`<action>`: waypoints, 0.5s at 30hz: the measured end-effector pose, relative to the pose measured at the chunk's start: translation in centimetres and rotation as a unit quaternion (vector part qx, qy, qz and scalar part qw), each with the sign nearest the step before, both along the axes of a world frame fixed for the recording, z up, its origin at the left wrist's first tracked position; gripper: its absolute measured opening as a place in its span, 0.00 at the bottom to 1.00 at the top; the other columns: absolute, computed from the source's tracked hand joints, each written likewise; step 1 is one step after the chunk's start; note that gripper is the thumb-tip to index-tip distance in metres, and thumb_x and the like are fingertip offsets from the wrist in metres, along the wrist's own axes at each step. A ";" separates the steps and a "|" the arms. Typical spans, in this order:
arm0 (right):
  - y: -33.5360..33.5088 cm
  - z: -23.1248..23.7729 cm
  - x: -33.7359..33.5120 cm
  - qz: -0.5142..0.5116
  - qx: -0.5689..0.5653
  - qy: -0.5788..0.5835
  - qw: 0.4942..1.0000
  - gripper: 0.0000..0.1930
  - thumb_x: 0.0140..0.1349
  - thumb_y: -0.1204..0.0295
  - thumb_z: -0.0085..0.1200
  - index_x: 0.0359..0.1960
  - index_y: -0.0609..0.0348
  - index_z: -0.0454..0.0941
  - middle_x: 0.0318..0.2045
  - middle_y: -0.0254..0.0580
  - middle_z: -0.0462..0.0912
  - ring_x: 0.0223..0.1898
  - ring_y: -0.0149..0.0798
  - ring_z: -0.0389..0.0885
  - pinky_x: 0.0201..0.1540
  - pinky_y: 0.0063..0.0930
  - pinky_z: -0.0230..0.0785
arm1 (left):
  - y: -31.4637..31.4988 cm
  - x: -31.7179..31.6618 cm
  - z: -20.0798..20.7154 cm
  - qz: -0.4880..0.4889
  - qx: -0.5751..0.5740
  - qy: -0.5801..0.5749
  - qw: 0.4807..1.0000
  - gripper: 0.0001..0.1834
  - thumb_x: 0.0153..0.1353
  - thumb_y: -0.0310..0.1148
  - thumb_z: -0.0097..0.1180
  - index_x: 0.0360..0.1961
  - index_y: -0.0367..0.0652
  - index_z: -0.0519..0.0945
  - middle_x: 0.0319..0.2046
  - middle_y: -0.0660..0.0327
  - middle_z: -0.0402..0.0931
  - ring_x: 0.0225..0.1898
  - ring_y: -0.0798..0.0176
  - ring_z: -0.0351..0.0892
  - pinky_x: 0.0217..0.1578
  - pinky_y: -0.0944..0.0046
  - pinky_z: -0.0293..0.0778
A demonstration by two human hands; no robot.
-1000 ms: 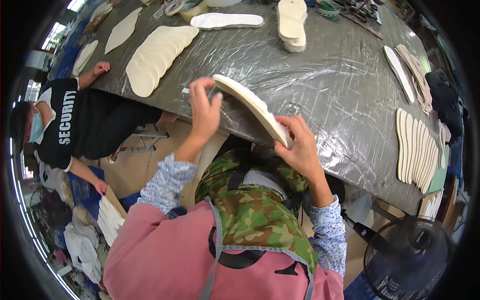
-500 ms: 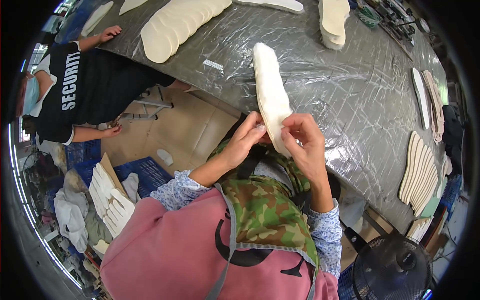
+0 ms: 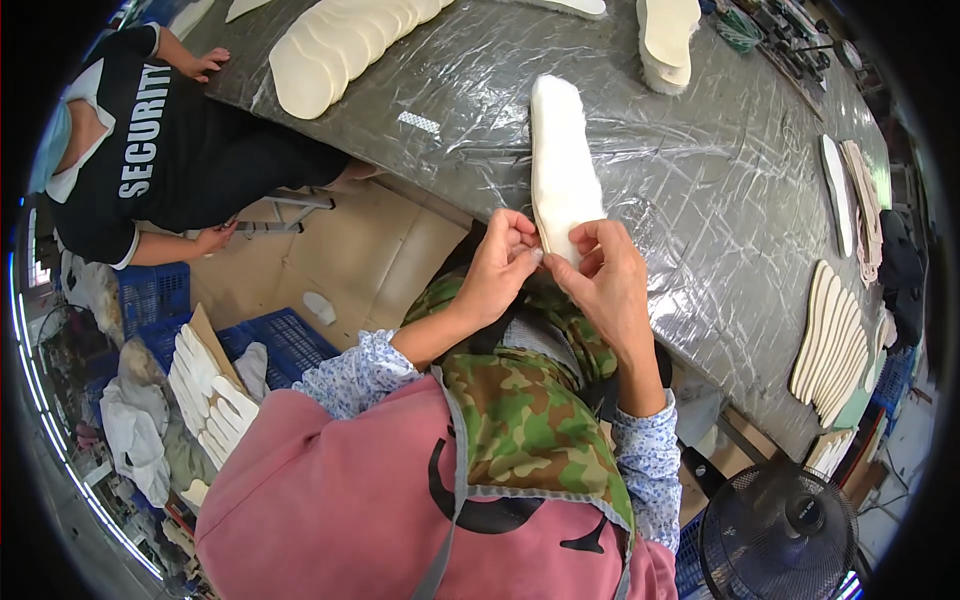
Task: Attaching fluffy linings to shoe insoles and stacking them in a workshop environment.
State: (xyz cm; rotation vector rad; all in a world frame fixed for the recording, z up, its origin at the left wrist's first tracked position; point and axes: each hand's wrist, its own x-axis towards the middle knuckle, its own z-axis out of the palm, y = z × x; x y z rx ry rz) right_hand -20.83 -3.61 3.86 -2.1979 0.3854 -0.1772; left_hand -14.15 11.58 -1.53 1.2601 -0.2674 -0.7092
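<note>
Your left hand (image 3: 500,265) and right hand (image 3: 608,278) pinch the long, white, fleecy insole (image 3: 563,160) by its near end, likely to steady it, its length over the grey, plastic-covered surface (image 3: 720,240).

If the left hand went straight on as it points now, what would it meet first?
Most likely the fluffy white insole: the left hand is at its near end. The right hand seems just beyond, though depth is unclear.

The fingers (image 3: 603,240) hide the fluffy white sole's (image 3: 563,150) near end. The top edge cuts off some pale soles (image 3: 305,75).
</note>
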 end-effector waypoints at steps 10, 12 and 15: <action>-1.9 -0.3 0.9 -0.022 0.096 0.031 0.995 0.09 0.56 0.72 0.62 0.29 0.68 0.79 0.22 0.46 0.81 0.23 0.36 0.80 0.29 0.30 0.72 | -2.1 0.3 0.4 0.009 -0.004 -0.042 0.999 0.17 0.62 0.17 0.48 0.48 0.38 0.58 0.38 0.57 0.69 0.39 0.70 0.71 0.41 0.67 0.73; -2.2 -0.5 0.9 -0.021 0.098 0.021 0.995 0.08 0.57 0.73 0.61 0.29 0.68 0.79 0.22 0.47 0.80 0.22 0.36 0.79 0.29 0.30 0.72 | -2.1 0.5 0.0 -0.028 0.028 -0.062 0.997 0.17 0.63 0.18 0.47 0.49 0.41 0.58 0.42 0.59 0.68 0.43 0.70 0.70 0.44 0.68 0.72; -2.5 -1.0 0.9 -0.035 0.124 0.023 0.991 0.08 0.57 0.73 0.61 0.29 0.67 0.79 0.21 0.46 0.79 0.22 0.35 0.77 0.29 0.29 0.71 | -2.3 0.9 -0.5 -0.026 0.042 -0.071 0.996 0.16 0.63 0.17 0.47 0.48 0.41 0.58 0.40 0.60 0.67 0.42 0.72 0.70 0.41 0.69 0.73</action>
